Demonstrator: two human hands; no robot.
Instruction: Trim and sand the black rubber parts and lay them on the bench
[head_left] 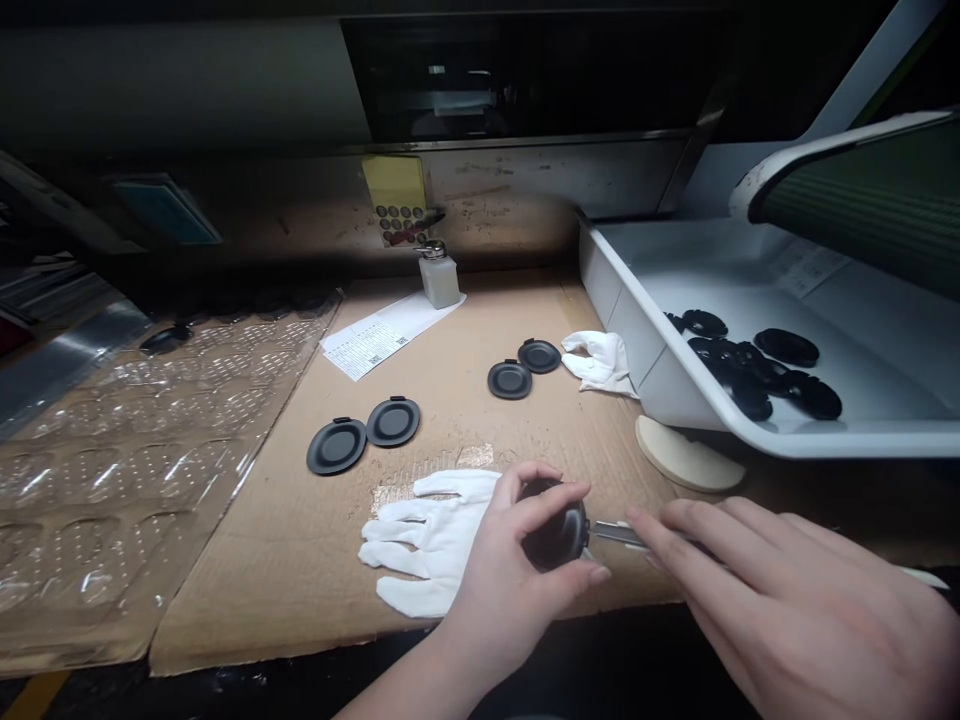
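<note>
1. A flat white glove point(435, 545) lies on the cardboard-topped bench point(262, 590), fingers pointing left; places below are given from it.
2. The left hand point(510, 565) crosses the right part of the flat white glove, fingers and thumb clamped on the rim of a black lid point(555, 542).
3. That held lid is just right of the flat white glove, between the two hands, which are apart from each other.
4. The right hand point(795, 590), well right of the flat white glove, grips a slim metal tool point(619, 533). Its tip is at the lid's right edge; whether it touches, I cannot tell.
5. Beyond the flat white glove, slightly left, sit two loose lids point(394, 421); beyond it to the right are two smaller-looking ones point(510, 379).
6. Far right of the flat white glove stands a white bin point(862, 442) holding dark parts point(786, 347).
7. Well left of it is a clear plastic tray point(180, 430).
</note>
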